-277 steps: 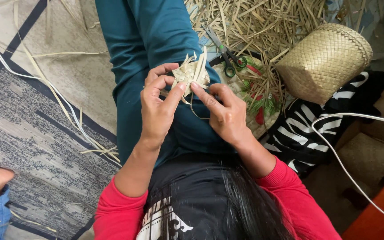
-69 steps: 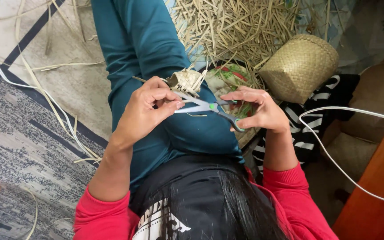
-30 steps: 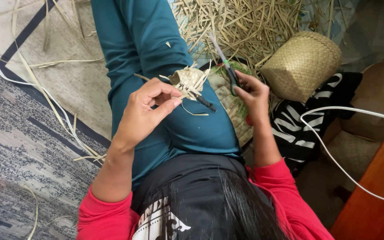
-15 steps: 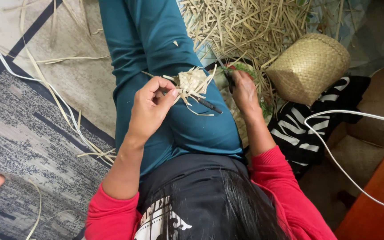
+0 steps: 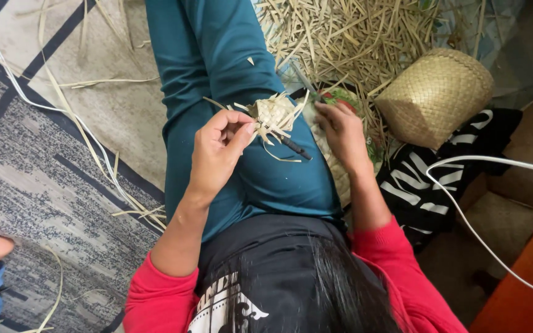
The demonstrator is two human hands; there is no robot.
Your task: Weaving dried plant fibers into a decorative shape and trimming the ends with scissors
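Straw-coloured and half woven, the small palm-leaf piece [image 5: 271, 113] sits over the thigh of the teal trouser leg [image 5: 217, 74], loose strip ends fanning out from its edges. The left hand [image 5: 220, 148] pinches it at its left edge between thumb and fingertips, clenched on the weave. A dark slim tool [image 5: 291, 147] lies on the thigh just below the piece. The right hand [image 5: 338, 128] is just to the right of the piece, apart from it, fingers bent down over the scissors [image 5: 308, 83], whose blades stick out above the knuckles; whether it grips them I cannot tell. Beyond lies a heap of cut leaf strips [image 5: 353, 34], with a woven basket [image 5: 440, 92] tipped on its side against a black-and-white cloth [image 5: 427, 182]. A white cable [image 5: 464, 213] loops on the right. Left of the leg, the patterned rug [image 5: 38, 185] lies open, crossed by long strips
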